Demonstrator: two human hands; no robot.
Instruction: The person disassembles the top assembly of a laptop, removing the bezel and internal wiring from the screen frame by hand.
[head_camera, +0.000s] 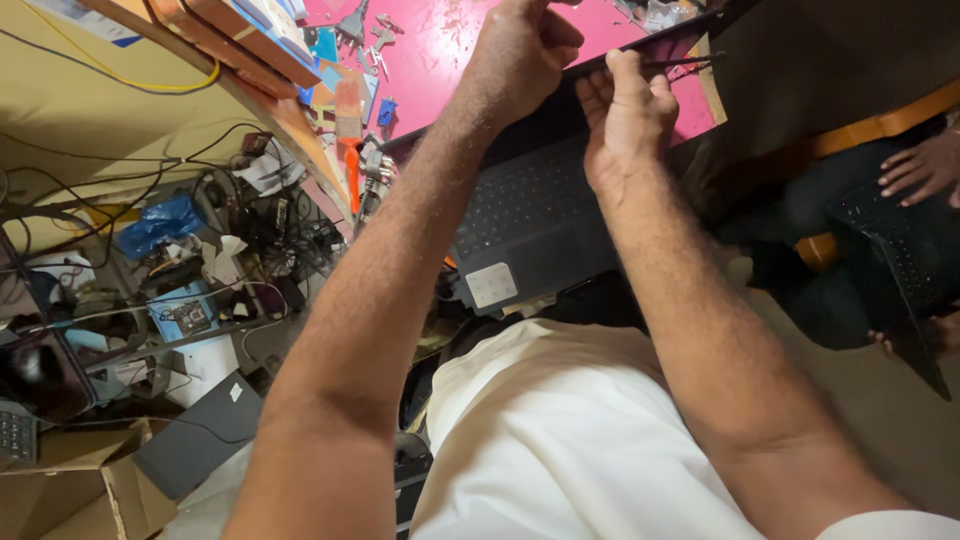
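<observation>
- the dark laptop (530, 215) lies open at the near edge of the pink bench (440, 50), keyboard facing up.
- left hand (520, 55) is a closed fist at the laptop's far edge; whether its grip has hold of anything, i cannot tell.
- right hand (625, 115), just right of it, has its grip pinched on the thin lid edge (690, 45).
- another person's hand (920, 165) rests far right.
</observation>
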